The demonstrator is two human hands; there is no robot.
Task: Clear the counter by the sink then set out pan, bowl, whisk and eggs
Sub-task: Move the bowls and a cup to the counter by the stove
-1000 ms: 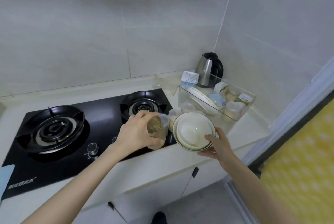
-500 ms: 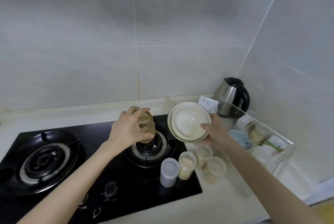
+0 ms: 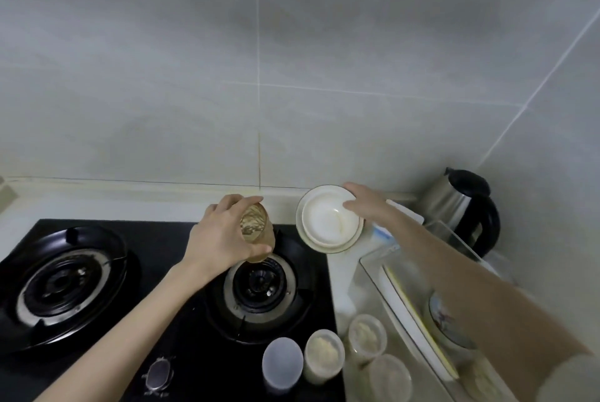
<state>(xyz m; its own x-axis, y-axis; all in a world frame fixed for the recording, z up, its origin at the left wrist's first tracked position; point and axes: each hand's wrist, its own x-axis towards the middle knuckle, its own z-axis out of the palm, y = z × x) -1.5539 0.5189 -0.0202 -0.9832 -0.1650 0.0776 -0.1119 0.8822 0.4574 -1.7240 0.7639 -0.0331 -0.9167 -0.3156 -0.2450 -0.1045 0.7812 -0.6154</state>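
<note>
My left hand [image 3: 224,236] grips a brownish glass [image 3: 255,228] and holds it tilted above the right burner [image 3: 261,288] of the black gas stove [image 3: 168,310]. My right hand [image 3: 367,206] holds a stack of white bowls and a plate [image 3: 328,221] by its far rim, thumb inside the top bowl. The stack is at the back of the counter, right of the stove, near the wall. I cannot tell whether it rests on the counter.
Several lidded plastic jars [image 3: 324,356] stand at the stove's front right corner. A clear bin [image 3: 431,301] with dishes sits to the right. A steel kettle [image 3: 461,206] stands in the corner. The left burner [image 3: 61,284] is bare.
Both hands moved away from me toward the back wall, carrying the glass and the bowl stack from the counter's front edge. The view tilted up toward the wall.
</note>
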